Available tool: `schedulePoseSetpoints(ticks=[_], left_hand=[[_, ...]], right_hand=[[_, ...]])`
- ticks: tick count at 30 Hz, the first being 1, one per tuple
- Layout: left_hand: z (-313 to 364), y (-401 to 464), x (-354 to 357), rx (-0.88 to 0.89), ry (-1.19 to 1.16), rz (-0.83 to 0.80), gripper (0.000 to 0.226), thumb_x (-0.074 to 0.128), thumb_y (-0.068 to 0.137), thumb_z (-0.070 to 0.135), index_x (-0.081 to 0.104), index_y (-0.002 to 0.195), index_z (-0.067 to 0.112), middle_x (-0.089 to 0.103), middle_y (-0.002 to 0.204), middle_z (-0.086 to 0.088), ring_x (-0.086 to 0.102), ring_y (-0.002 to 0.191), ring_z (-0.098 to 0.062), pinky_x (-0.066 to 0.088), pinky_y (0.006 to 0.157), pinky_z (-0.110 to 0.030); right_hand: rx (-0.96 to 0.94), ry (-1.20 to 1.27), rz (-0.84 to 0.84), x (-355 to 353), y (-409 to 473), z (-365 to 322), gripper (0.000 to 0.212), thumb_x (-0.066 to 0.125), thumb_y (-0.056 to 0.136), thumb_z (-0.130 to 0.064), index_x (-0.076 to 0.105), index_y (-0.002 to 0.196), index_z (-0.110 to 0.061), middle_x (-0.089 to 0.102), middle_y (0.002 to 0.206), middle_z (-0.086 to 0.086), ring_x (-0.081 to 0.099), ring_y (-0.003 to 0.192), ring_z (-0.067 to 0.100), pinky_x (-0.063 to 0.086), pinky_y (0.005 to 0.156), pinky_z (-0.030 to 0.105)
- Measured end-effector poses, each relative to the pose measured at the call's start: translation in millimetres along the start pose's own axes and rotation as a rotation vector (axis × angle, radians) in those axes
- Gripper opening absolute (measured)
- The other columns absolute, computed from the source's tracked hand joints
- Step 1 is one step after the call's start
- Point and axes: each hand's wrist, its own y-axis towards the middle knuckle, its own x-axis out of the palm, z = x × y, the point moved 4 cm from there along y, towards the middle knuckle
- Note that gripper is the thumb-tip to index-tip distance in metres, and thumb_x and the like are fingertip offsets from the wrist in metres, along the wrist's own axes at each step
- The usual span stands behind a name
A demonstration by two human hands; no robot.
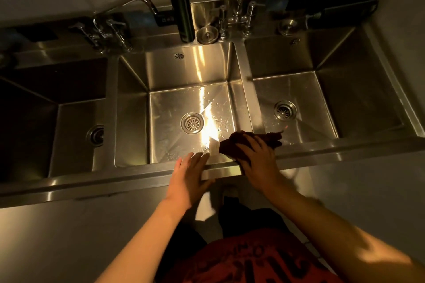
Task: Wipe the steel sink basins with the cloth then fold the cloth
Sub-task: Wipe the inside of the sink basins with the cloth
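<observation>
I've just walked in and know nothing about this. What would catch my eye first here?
Probably the bright glare on the wet floor of the middle basin, right beside its round drain. Next, the right hand gripping a dark cloth at the front rim, where the middle and right basins meet, while the left hand lies flat on that rim. A tall dark dispenser stands at the back.

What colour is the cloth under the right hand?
Dark maroon-brown, plain, seen in the head view: the cloth under the right hand.
</observation>
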Motion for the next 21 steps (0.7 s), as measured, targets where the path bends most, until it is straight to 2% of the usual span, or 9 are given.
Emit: schedulePoseSetpoints(ticks=[3,6,10,13,16,21], left_hand=[[-27.0,-18.1,-16.2,-0.023,-0.098,0.088,0.077,0.064,0.086,0.059,0.043,0.153,0.027,0.051,0.148,-0.001,0.047,0.139,-0.029,0.036,0.117,-0.055],[-49.5,-34.7,-30.6,-0.08,-0.118,0.138,0.08,0.076,0.084,0.051,0.037,0.15,0.028,0.051,0.148,0.001,0.048,0.139,-0.03,0.039,0.114,-0.056],[-85.5,-62.2,-33.3,-0.176,-0.148,0.134,0.077,0.074,0.09,0.045,0.038,0.156,0.029,0.04,0.161,0.003,0.028,0.153,-0.02,0.026,0.123,-0.052],[-107.9,-79.2,-39.2,-0.241,-0.087,0.095,0.069,0.065,0.098,0.041,0.037,0.159,0.03,0.029,0.167,0.005,0.019,0.158,-0.02,0.024,0.125,-0.055],[-134.3,-101.5,-48.7,-0.261,-0.034,0.098,0.061,0.061,0.098,0.035,0.043,0.155,0.029,0.035,0.165,0.003,0.031,0.153,-0.024,0.031,0.12,-0.054],[-200.2,-142.2,-52.5,-0.255,-0.01,0.062,0.073,0.064,0.092,0.031,0.034,0.159,0.03,0.033,0.166,0.001,0.036,0.149,-0.025,0.035,0.115,-0.059]], right_hand=[[-0.044,0.011,-0.028,14.1,-3.8,-24.5,0.05,0.056,0.097,-0.033,0.049,0.147,-0.032,0.032,0.163,0.0,0.026,0.15,0.03,0.034,0.111,0.062],[-0.114,0.001,-0.063,33.3,-1.7,-61.0,0.052,0.057,0.097,-0.034,0.049,0.148,-0.032,0.03,0.164,0.0,0.025,0.151,0.029,0.034,0.112,0.06],[-0.228,0.023,-0.117,59.9,6.9,-122.3,0.057,0.062,0.096,-0.028,0.046,0.151,-0.031,0.026,0.166,0.001,0.022,0.152,0.032,0.03,0.115,0.058],[-0.294,0.02,-0.147,84.3,11.8,-168.7,0.058,0.061,0.096,-0.028,0.044,0.152,-0.031,0.025,0.166,0.002,0.02,0.153,0.034,0.03,0.115,0.058],[-0.353,-0.01,-0.144,111.1,14.9,-210.4,0.06,0.063,0.095,-0.027,0.044,0.152,-0.03,0.027,0.166,0.005,0.023,0.152,0.036,0.035,0.113,0.057],[-0.399,-0.04,-0.153,148.8,21.5,-276.8,0.057,0.055,0.097,-0.03,0.043,0.152,-0.031,0.028,0.165,0.007,0.026,0.15,0.039,0.036,0.109,0.055]])
